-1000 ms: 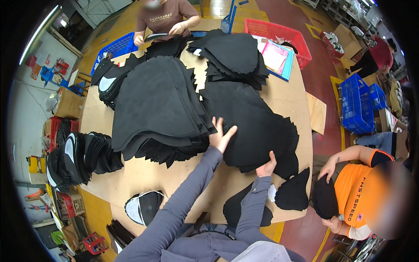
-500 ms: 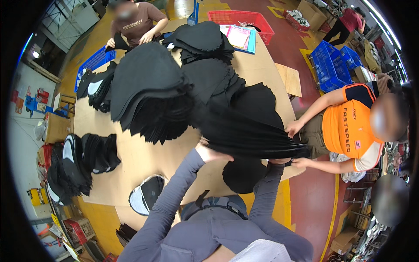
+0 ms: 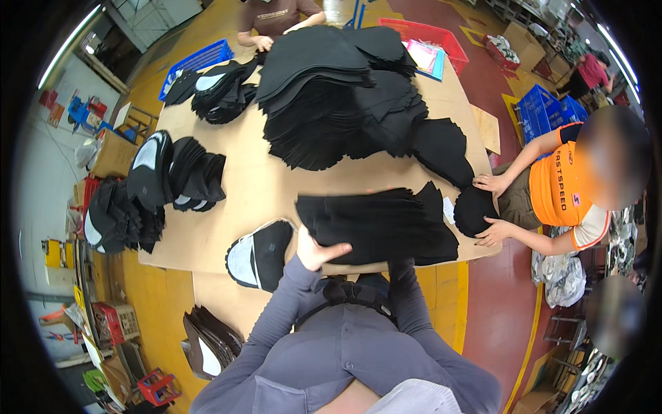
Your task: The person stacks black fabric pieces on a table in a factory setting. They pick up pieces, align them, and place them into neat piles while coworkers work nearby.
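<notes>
A thick stack of black fabric pieces is held on edge at the table's near side, its layers fanned. My left hand grips its left end, thumb lying over the near face. My right sleeve runs up to the stack's near edge; that hand is hidden behind the layers. Left of the stack lies a black and grey curved piece. Beyond it rises a large pile of black pieces. At the right, a co-worker's two hands rest on a rounded black piece.
Smaller bundles of black and white pieces stand along the table's left side. A second person works at the far edge. A red crate, blue crates and papers are at the back right. Brown pieces sit lower left.
The stack has moved left and nearer to me, away from the co-worker, whose hands have let go of it and now lie on a rounded piece. My view has shifted.
</notes>
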The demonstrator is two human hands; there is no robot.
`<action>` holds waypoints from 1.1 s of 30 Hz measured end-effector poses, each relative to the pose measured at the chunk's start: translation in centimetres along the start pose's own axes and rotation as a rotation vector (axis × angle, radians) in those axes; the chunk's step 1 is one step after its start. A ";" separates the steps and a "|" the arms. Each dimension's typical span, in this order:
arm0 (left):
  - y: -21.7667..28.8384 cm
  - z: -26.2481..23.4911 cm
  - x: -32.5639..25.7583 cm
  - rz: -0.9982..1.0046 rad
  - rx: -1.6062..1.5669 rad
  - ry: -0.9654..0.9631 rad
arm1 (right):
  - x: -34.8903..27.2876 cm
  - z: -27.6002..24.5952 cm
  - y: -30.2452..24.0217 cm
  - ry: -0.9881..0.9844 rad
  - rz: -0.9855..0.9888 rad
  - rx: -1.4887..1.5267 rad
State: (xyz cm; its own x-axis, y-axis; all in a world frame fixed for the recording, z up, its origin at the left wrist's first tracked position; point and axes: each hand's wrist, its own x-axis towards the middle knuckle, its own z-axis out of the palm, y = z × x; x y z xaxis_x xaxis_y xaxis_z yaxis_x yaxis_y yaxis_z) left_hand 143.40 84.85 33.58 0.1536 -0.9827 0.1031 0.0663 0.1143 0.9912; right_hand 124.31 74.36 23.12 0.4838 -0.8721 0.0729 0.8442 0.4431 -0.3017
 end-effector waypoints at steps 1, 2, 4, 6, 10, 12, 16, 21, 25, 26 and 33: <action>-0.7 -0.3 -0.7 -0.004 -0.026 0.191 | -0.7 0.4 1.0 -0.011 0.029 0.009; -0.9 -1.3 -1.7 0.044 -0.153 0.243 | -1.3 0.8 1.9 -0.023 0.060 0.014; -2.0 -3.8 -4.6 0.065 -0.334 0.325 | -2.9 1.5 3.4 -0.038 0.122 0.029; -3.3 -3.9 -7.6 -0.005 -0.433 0.544 | -3.7 2.2 4.6 -0.039 0.178 0.036; -6.0 -4.0 -10.4 0.016 -0.644 0.711 | -4.6 1.6 6.2 -0.075 0.282 0.071; -9.4 -4.8 -13.3 -0.029 -0.880 0.647 | -5.6 1.4 6.3 -0.075 0.356 0.098; -12.1 -3.2 -14.6 -0.214 -0.900 0.602 | -8.3 -2.8 4.3 -0.036 0.463 0.285; -8.9 -2.2 -11.1 -0.249 -0.890 0.456 | -13.2 -8.1 0.4 0.016 0.413 -0.041; -7.2 -1.2 -9.1 -0.125 -0.813 0.393 | -12.2 -8.4 1.3 -0.309 0.330 -0.209; -6.3 -1.1 -8.7 -0.096 -0.841 0.390 | -11.9 -7.6 1.6 -0.027 0.394 -0.236; -3.7 0.6 -5.0 -0.010 -0.993 0.300 | -5.2 -13.9 -2.2 -0.019 0.158 -0.882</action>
State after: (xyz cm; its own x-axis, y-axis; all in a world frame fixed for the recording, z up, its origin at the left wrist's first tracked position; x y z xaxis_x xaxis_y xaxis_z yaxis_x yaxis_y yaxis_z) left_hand 141.75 89.26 29.46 0.3786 -0.9233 -0.0642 0.8307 0.3084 0.4636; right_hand 116.75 75.09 10.20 0.5898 -0.8073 -0.0179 0.2865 0.2299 -0.9301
